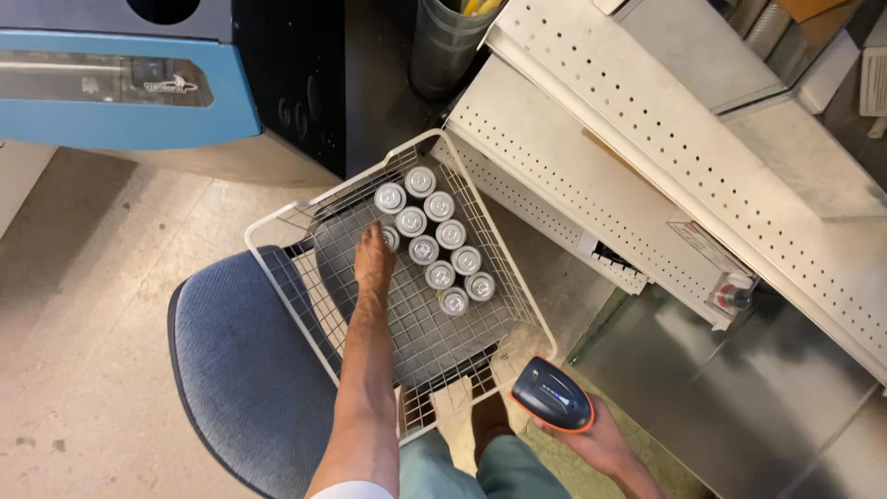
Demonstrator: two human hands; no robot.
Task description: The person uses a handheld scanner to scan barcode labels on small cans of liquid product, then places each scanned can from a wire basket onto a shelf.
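Inside the wire basket, the fingers (381, 233) of the left hand (373, 259) reach down onto one silver can (391, 238), covering most of its top; whether they are clenched around it or only resting on it I cannot tell. That can stands at the near end of the left row of cans (434, 240), two rows running from twelve o'clock down toward four o'clock, the cans upright and touching one another. They rest on a grey mat (416, 323) lying in the white wire basket (277, 231), and the basket sits on the blue padded seat of a chair (240, 370), overhanging its right edge.

At five o'clock from the basket, the right hand (605, 444) is clenched around a handheld scanner (552, 395), dark grey with an orange rim, held just off the basket's near corner.

Farther out, white perforated metal shelving (665, 157) leans across the two o'clock side, a blue and black machine (139, 83) stands at eleven o'clock, and the speckled floor (83, 277) spreads to nine o'clock.
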